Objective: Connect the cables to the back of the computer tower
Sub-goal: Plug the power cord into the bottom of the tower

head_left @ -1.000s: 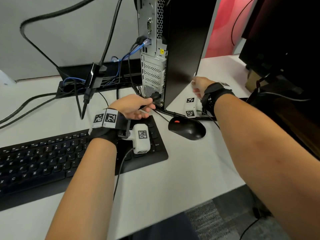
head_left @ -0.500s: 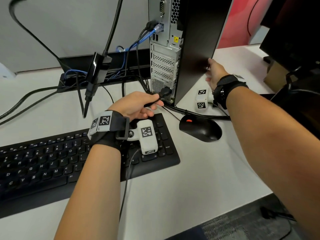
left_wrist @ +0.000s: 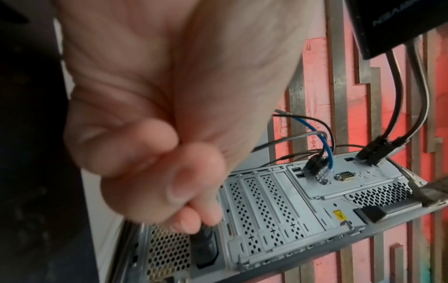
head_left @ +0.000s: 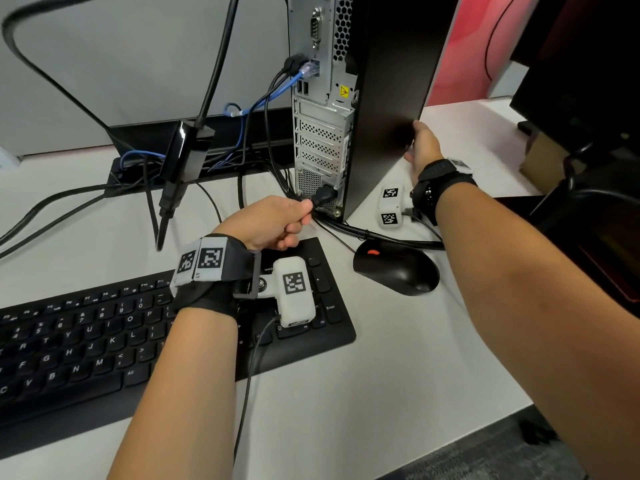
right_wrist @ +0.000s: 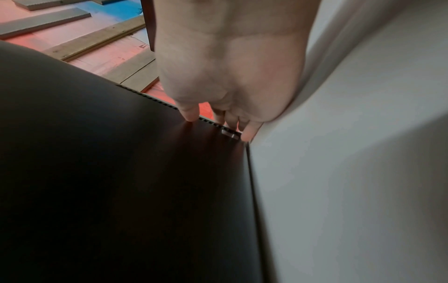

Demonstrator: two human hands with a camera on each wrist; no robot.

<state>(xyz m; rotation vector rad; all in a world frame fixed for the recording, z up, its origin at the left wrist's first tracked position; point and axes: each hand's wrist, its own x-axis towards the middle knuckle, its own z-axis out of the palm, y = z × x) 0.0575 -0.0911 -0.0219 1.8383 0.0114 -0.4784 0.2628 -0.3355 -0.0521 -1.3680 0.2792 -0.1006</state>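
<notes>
The black computer tower (head_left: 391, 84) stands upright on the white desk, its silver back panel (head_left: 322, 133) facing me. My left hand (head_left: 277, 220) pinches the black power plug (head_left: 323, 195) at the socket low on that panel; in the left wrist view the power plug (left_wrist: 203, 247) sits in the socket beside the perforated grille. My right hand (head_left: 422, 147) holds the tower's far lower front edge, thumb on the side panel, fingers (right_wrist: 230, 122) curled round the edge. A blue network cable (head_left: 280, 88) and black cables are plugged in higher up.
A black keyboard (head_left: 104, 341) lies under my left wrist, a black mouse (head_left: 396, 270) beside it. A cable tray (head_left: 173, 157) with a dangling black adapter (head_left: 185, 157) sits behind. A dark monitor (head_left: 588, 81) stands at the right. A thick black cable (head_left: 381, 235) runs along the desk.
My left hand has brought the power plug up to the tower's socket. My right hand slid further along the tower's side to its front edge. The view has shifted closer.
</notes>
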